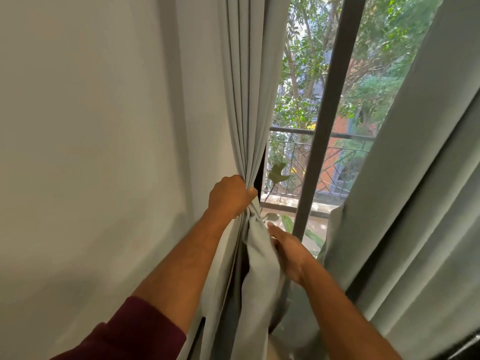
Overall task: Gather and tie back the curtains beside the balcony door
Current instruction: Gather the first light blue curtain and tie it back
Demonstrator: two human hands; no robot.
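Left hand (231,196) gripping bunched curtain (246,105) | right hand (287,252) open, pressing folds | risk: loosening grip releasing pleats

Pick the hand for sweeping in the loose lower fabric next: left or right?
Right. The right hand is open against the loose lower part of the left curtain; the left hand is occupied gripping the bunched folds above.
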